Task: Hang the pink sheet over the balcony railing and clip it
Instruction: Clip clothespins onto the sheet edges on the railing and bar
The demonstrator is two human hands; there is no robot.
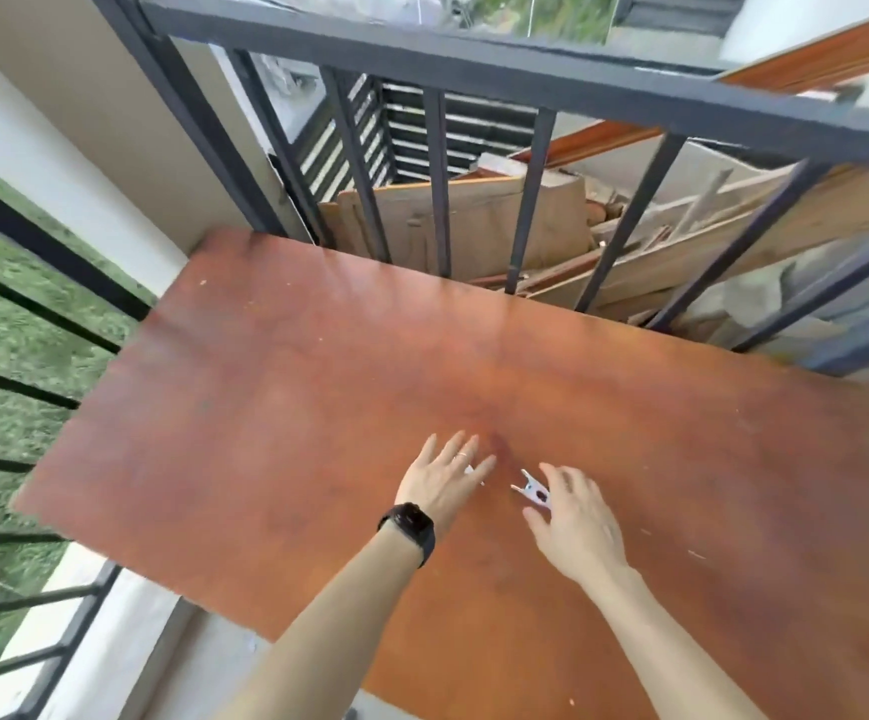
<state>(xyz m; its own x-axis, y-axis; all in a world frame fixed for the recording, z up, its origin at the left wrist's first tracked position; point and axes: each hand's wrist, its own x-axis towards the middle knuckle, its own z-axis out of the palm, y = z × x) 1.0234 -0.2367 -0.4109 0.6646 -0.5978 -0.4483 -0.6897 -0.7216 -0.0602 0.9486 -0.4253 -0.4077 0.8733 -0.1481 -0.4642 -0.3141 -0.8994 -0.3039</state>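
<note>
A white clothes clip (pixel 532 490) lies on the reddish-brown tabletop (pixel 276 376). My right hand (pixel 575 527) reaches over the table with spread fingers, and its thumb and forefinger touch the clip's near end. My left hand (pixel 443 480), with a black watch on the wrist, lies flat and spread just left of the clip. A bit of a second white clip (pixel 472 472) shows from under its fingers. The dark metal balcony railing (pixel 474 70) runs across the top, behind the table. No pink sheet is in view.
Behind the railing bars lie stacked cardboard and wood planks (pixel 479 215). A second run of dark railing (pixel 32 304) stands on the left, with grass below it. A pale wall (pixel 58 122) fills the upper-left corner.
</note>
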